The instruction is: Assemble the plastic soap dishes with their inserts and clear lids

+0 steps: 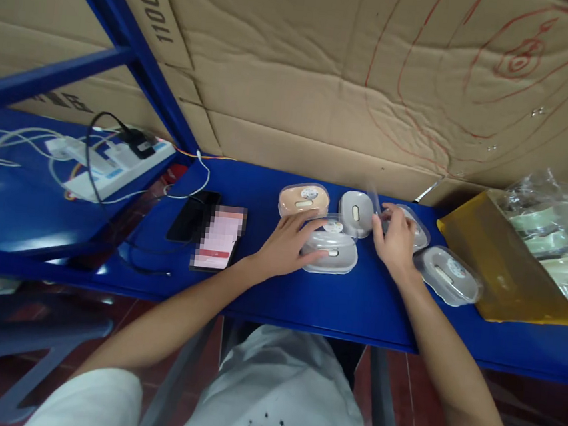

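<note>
My left hand [286, 243] is curved around a clear plastic lid [330, 225] bearing a round sticker. The lid sits tilted over a grey oval plastic box [332, 263], and my thumb reaches to the box's front. A thin see-through lid [374, 199], partly blurred, stands upright at the fingertips of my right hand [395, 237], whose fingers are bent. Behind that hand lies another grey box [420, 236], partly hidden. Between my hands, farther back, is a grey box [356, 212] with a pale oval piece on top.
A peach box [304, 199] lies back left, and a grey covered box [449, 276] front right. Two phones, one dark [188, 217] and one lit [219, 237], lie left. A yellow-sided carton [480, 259] with bagged pieces stands right. Cardboard [287, 73] walls the blue table's back.
</note>
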Demonstrator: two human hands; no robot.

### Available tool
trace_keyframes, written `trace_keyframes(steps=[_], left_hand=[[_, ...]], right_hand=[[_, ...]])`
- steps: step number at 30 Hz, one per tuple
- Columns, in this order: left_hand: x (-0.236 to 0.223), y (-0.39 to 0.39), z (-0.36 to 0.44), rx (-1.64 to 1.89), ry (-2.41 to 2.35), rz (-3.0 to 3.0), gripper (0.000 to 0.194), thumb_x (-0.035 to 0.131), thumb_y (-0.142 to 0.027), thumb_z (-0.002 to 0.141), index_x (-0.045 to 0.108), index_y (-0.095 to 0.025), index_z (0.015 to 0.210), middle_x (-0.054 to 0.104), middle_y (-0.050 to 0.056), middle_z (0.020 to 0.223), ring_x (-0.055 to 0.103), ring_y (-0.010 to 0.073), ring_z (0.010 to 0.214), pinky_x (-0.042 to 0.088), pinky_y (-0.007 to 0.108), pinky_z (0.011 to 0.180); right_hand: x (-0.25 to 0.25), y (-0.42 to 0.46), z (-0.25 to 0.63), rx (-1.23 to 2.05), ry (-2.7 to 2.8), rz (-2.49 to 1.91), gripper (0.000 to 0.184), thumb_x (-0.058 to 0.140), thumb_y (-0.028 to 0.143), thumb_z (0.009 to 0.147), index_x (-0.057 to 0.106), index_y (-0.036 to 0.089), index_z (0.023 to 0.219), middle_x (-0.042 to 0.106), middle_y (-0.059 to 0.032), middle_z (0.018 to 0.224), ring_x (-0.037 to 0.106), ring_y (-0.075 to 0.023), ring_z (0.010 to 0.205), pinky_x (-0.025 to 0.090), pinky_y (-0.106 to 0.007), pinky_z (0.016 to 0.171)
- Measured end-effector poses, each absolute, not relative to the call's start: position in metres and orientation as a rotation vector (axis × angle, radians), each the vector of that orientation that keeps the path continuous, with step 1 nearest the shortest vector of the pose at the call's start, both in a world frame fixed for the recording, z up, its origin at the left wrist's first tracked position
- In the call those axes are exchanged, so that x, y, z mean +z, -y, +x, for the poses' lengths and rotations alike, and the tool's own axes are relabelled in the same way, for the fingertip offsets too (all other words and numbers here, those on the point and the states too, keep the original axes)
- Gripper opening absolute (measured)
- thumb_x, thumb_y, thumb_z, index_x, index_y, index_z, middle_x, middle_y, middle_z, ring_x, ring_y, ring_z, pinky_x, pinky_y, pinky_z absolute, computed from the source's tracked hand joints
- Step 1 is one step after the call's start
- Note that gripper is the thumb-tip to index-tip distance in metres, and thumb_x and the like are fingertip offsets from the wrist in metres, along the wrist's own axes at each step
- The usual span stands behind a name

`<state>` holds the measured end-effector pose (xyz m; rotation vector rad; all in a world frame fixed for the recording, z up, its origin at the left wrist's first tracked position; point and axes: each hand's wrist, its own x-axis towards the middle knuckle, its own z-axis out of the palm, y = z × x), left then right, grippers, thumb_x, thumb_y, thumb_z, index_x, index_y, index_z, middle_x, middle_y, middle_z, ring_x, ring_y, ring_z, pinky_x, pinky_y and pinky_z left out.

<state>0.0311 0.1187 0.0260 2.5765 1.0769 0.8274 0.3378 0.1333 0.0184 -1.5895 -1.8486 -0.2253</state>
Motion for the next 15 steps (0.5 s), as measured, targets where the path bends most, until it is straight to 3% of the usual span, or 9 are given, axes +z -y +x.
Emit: trace_keyframes(steps=[4,8,12,15], left_hand=[[0.021,-0.118,0.04,0.833,-1.209,2.627,0.056,0.054,-0.052,0.108,0.053,-0.019,0.154,0.043,0.022,0.168,0.039,0.0379,0.157,0.032,0.057,0.124],[0.021,-0.112,0.041,0.883,-1.175,2.679,0.055,0.051,-0.052,0.11,0.055,-0.019,0.154,0.045,0.022,0.165,0.042,0.0381,0.153,0.032,0.057,0.121],[0.024,-0.106,0.038,0.795,-0.879,2.855,0.051,0.064,-0.059,0.102,0.07,-0.022,0.136,0.064,0.017,0.143,0.057,0.0358,0.135,0.04,0.052,0.113],[0.025,-0.104,0.036,0.712,-0.784,2.982,0.047,0.068,-0.056,0.101,0.073,-0.019,0.13,0.066,0.018,0.141,0.059,0.0371,0.134,0.042,0.052,0.11]], right_hand=[[0.023,-0.133,0.341,-0.338,1.828,-1.594,0.039,0.04,0.031,0.107,0.061,0.019,0.138,0.07,-0.0202,0.132,0.063,-0.0387,0.122,0.042,-0.059,0.108],[0.026,-0.127,0.332,-0.331,2.063,-1.46,0.044,0.036,0.02,0.106,0.062,0.021,0.141,0.067,-0.0156,0.146,0.059,-0.0343,0.137,0.036,-0.057,0.116],[0.021,-0.125,0.317,-0.274,2.293,-1.411,0.042,0.039,0.029,0.112,0.06,0.021,0.148,0.069,-0.0142,0.147,0.052,-0.0349,0.147,0.024,-0.063,0.123],[0.016,-0.126,0.314,-0.25,2.356,-1.436,0.037,0.05,0.038,0.11,0.065,0.021,0.14,0.073,-0.0153,0.141,0.047,-0.0393,0.151,0.018,-0.068,0.123]])
